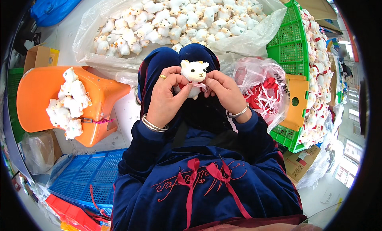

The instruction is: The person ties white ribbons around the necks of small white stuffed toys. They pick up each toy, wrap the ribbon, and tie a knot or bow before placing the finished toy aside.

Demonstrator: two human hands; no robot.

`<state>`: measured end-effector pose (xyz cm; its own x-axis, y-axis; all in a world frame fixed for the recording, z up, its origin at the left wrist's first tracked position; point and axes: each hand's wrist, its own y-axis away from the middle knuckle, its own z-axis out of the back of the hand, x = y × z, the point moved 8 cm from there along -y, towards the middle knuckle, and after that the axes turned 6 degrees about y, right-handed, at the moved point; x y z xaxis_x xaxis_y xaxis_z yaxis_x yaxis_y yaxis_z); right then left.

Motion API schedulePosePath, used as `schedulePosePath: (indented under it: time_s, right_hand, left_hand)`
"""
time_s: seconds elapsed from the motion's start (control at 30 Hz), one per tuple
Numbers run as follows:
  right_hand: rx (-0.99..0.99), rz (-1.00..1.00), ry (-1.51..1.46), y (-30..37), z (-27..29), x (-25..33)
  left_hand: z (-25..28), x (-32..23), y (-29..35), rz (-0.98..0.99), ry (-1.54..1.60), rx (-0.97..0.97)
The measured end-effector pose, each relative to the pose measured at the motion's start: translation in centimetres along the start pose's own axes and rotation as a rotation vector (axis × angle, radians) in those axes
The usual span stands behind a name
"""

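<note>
Head view: both hands, left hand (165,96) and right hand (225,91), pinched a small white plush lamb toy (193,74) at twelve o'clock above the lap, fingers clenched on its pink ribbon (steadying the knot).

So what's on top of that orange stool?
A heap of small white plush animals lies on the orange stool, with a pink-red ribbon near its edge. The seat beneath the heap is covered.

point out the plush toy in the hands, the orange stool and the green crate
plush toy (193,71), head view, on its face
orange stool (104,96), head view, on its seat
green crate (289,48), head view, on its mesh wall
</note>
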<state>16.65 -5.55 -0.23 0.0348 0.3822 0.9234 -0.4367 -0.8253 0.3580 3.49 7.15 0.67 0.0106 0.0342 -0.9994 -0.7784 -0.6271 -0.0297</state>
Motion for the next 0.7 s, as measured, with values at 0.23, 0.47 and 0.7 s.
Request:
schedulePosePath:
  time_s: [0.23,0.47,0.7]
  right_hand:
    - [-0.043,-0.039,0.017,0.2,-1.0,1.2]
    - [-0.065,0.037,0.053,-0.4,-1.4,0.0]
    - [-0.063,0.066,0.120,0.0,-2.0,1.0]
  left_hand:
    - [0.0,-1.2,0.1,-0.089,-0.039,0.017]
    - [0.5,-1.2,0.1,-0.068,0.062,-0.051]
    - [0.1,-1.3,-0.1,-0.056,-0.155,-0.032]
